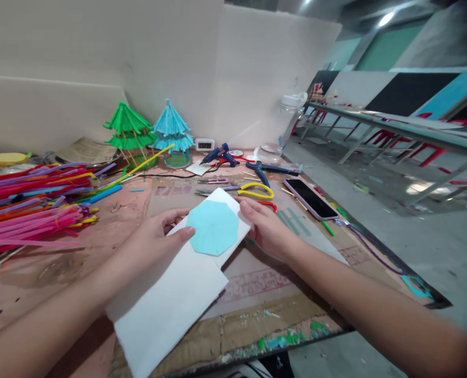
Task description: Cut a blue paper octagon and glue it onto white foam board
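Note:
A light blue paper octagon (213, 228) lies flat against a sheet of white paper (170, 310) above the table. My left hand (166, 236) pinches the left side, its thumb on the octagon's edge and its fingers behind the paper. At the paper's right edge, my right hand (262, 223) grips with the thumb on top, close to the octagon. The white sheet slants down toward me, with a notch on its right side. Just beyond the paper are scissors with yellow handles (257, 188) and a partly hidden red handle (270, 206).
Bundles of coloured straws (32, 205) cover the left side. Green (128, 128) and blue (172, 131) tiered-roof models stand by the white wall. A blue glue gun (221, 154), dark pliers (268, 169), a phone (311, 199) and a clear bottle (282, 128) are on the back right.

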`<state>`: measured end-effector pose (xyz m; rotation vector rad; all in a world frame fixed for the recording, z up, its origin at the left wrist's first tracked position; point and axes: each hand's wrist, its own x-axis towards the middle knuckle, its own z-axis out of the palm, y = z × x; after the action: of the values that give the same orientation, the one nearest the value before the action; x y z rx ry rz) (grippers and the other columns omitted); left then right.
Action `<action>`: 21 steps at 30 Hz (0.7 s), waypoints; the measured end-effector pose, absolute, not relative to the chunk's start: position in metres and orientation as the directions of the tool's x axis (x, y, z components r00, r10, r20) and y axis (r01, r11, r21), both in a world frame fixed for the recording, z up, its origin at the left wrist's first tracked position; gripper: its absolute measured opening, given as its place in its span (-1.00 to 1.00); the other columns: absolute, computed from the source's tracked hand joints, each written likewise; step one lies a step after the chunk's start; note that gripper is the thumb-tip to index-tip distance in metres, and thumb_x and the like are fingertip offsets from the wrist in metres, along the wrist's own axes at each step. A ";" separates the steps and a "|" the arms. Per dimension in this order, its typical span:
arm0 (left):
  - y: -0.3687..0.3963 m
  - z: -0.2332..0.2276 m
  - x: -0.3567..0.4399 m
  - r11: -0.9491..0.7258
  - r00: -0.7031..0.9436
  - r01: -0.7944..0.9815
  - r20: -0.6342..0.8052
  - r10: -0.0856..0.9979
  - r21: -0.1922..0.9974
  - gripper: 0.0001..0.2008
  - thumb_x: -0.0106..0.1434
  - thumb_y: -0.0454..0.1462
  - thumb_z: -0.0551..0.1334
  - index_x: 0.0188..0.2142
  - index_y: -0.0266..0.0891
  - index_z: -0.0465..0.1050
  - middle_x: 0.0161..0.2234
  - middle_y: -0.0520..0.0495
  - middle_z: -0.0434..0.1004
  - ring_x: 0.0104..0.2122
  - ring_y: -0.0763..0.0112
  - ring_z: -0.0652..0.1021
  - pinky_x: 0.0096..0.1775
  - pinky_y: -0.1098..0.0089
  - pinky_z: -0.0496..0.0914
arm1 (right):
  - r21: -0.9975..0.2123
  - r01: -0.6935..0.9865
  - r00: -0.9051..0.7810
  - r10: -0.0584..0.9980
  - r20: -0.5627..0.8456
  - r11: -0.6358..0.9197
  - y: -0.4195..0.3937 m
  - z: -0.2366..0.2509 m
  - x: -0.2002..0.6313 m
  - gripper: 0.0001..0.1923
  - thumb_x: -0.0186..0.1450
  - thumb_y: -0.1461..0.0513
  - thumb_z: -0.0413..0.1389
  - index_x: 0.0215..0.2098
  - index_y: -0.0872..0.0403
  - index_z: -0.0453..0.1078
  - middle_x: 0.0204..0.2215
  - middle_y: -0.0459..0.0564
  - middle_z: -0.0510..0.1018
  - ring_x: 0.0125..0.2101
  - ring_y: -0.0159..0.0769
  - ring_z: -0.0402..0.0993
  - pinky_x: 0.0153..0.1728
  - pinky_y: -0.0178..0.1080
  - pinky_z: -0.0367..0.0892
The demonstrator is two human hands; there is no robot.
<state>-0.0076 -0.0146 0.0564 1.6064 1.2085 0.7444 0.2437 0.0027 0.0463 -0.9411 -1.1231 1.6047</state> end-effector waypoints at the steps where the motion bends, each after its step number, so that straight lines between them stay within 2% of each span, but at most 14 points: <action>1: -0.015 0.055 -0.007 -0.024 0.315 0.305 -0.078 0.946 0.952 -0.44 0.27 0.07 0.30 0.17 -0.09 0.42 0.07 -0.11 0.60 -0.18 0.10 0.66 -0.25 0.23 0.55 | -0.955 -0.253 -0.313 0.947 -0.070 -0.154 0.002 0.047 0.244 -0.52 0.21 -0.05 0.32 -0.07 0.08 0.47 -0.30 0.00 0.61 -0.43 -0.36 0.51 -0.46 -0.33 0.47; 5: -0.014 0.051 -0.005 0.037 0.306 0.140 -0.079 0.949 0.989 -0.42 0.27 0.05 0.33 0.18 -0.13 0.36 0.08 -0.15 0.58 -0.13 0.14 0.65 -0.23 0.28 0.55 | -0.973 -0.199 -0.396 0.918 -0.032 -0.119 -0.004 0.049 0.242 -0.50 0.15 -0.08 0.36 -0.20 0.12 0.44 -0.38 -0.02 0.62 -0.48 -0.35 0.55 -0.46 -0.28 0.55; 8: -0.013 0.055 -0.003 0.077 0.314 0.091 -0.102 0.944 0.993 -0.37 0.16 0.06 0.42 0.12 -0.18 0.38 0.04 -0.16 0.60 -0.09 0.12 0.64 -0.19 0.29 0.55 | -0.979 -0.171 -0.404 0.914 -0.032 -0.110 -0.008 0.052 0.241 -0.52 0.18 -0.10 0.32 -0.31 0.12 0.39 -0.55 -0.09 0.57 -0.60 -0.37 0.52 -0.60 -0.35 0.48; 12: -0.012 0.065 -0.001 0.177 0.294 0.135 -0.210 0.933 0.975 -0.36 -0.01 0.09 0.49 -0.08 -0.24 0.46 -0.24 -0.14 0.69 -0.39 0.19 0.66 -0.42 0.33 0.52 | -0.979 -0.147 -0.461 0.885 -0.057 -0.140 -0.011 0.053 0.239 -0.51 0.24 -0.13 0.24 -0.39 0.13 0.36 -0.67 -0.07 0.53 -0.72 -0.42 0.44 -0.73 -0.44 0.32; 15: -0.013 0.067 0.002 0.205 0.270 0.159 -0.242 0.932 0.966 -0.38 -0.03 0.13 0.47 -0.15 -0.24 0.44 -0.36 -0.12 0.68 -0.52 0.24 0.62 -0.50 0.33 0.49 | -0.971 -0.191 -0.435 0.899 -0.045 -0.141 -0.014 0.051 0.235 -0.49 0.24 -0.15 0.24 -0.31 0.13 0.38 -0.61 -0.06 0.55 -0.68 -0.40 0.46 -0.70 -0.41 0.36; 18: -0.016 0.064 0.004 0.179 0.234 0.164 -0.214 0.948 0.970 -0.37 -0.01 0.17 0.44 -0.17 -0.22 0.41 -0.32 -0.12 0.68 -0.51 0.26 0.62 -0.48 0.33 0.49 | -0.975 -0.191 -0.440 0.898 -0.016 -0.111 -0.019 0.049 0.231 -0.47 0.18 -0.12 0.31 -0.14 0.11 0.39 -0.45 -0.04 0.60 -0.59 -0.37 0.49 -0.62 -0.34 0.42; 21: -0.017 0.064 0.003 0.135 0.200 0.181 -0.171 0.965 0.974 -0.42 0.03 0.17 0.42 -0.22 -0.21 0.39 -0.37 -0.08 0.65 -0.52 0.28 0.60 -0.50 0.37 0.45 | -0.984 -0.171 -0.398 0.917 0.022 -0.051 -0.024 0.051 0.228 -0.49 0.18 -0.03 0.35 -0.07 0.07 0.38 -0.32 -0.03 0.61 -0.49 -0.38 0.48 -0.52 -0.34 0.40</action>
<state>0.0028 -0.0171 0.0642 1.3056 1.2341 0.8536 0.2275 -0.0239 0.0508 -0.8619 -1.3510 1.5929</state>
